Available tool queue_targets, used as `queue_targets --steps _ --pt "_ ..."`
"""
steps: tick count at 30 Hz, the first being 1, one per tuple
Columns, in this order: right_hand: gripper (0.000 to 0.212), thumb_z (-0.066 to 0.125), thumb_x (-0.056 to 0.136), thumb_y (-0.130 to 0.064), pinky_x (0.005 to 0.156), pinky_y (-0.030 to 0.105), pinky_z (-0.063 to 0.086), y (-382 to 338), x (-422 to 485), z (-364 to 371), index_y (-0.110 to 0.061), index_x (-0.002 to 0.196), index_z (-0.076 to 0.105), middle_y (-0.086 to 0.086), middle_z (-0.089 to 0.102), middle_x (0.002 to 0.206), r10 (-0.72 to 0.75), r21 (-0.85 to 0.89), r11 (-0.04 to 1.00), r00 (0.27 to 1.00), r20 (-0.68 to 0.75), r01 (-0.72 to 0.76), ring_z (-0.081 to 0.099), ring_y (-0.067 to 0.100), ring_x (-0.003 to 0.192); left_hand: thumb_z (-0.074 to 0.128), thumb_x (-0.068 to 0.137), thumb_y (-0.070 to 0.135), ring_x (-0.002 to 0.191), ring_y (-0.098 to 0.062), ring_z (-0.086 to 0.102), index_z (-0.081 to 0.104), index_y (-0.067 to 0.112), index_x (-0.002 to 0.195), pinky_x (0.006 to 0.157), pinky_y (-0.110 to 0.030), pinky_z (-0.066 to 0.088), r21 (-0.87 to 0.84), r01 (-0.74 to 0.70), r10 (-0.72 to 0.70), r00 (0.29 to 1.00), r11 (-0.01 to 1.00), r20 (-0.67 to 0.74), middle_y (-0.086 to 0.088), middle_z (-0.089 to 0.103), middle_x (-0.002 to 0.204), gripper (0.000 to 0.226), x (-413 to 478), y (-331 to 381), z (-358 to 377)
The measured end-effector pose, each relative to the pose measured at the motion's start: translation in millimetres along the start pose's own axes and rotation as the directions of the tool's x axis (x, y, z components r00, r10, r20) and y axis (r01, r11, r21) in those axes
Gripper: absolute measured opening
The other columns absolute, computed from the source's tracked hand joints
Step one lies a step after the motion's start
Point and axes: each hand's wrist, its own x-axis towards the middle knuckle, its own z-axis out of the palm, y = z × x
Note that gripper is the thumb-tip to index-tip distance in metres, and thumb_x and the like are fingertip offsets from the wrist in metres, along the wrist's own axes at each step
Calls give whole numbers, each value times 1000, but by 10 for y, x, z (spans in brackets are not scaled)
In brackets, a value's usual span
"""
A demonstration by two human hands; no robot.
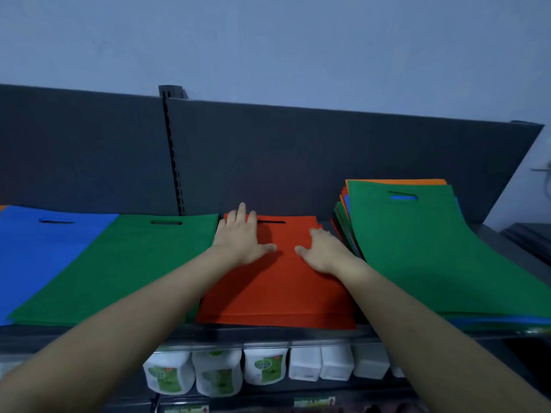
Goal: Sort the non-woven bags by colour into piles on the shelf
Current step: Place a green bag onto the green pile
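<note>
A red pile of non-woven bags (277, 290) lies flat in the middle of the shelf. My left hand (240, 238) rests on its upper left part with straight fingers, near the handle slot. My right hand (323, 251) presses flat on its upper right part. Left of the red pile lies a green pile (119, 269), and further left a blue pile (35, 251). On the right a mixed stack (432, 251) leans against the back panel, with a green bag on top and orange, red and blue edges showing behind.
The dark back panel (298, 162) rises behind the piles, with a slotted upright (173, 150) at left centre. Below the shelf front edge (268, 333) stand several white bottles with green labels (217, 374). At the far right the shelf ends beside a pale wall.
</note>
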Motion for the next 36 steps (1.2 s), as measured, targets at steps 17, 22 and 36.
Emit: queue_targets --steps 17,22,36 --pt "117 48 55 -87 106 44 40 2236 -727 -1033 -11 143 41 13 44 146 440 11 898 897 -32 -440 47 34 128 48 83 73 117 -32 55 44 9 126 88 -39 45 -268 -78 92 995 960 42 -13 57 129 77 -116 1789 -266" --pt "112 40 75 -84 119 46 7 2272 -894 -980 -13 155 8 14 5 161 378 15 925 924 51 -380 6 31 148 64 81 58 116 -32 53 43 8 128 88 -36 45 -300 -64 76 997 952 31 -14 52 129 72 -263 2122 -133" --pt "97 48 82 -73 114 42 29 2336 -866 -1030 -9 152 24 9 26 158 195 214 958 981 11 -193 30 30 142 80 71 -4 102 -30 61 43 2 126 90 -42 51 -951 257 -218 951 172 218 -14 62 116 66 -285 1926 -17"
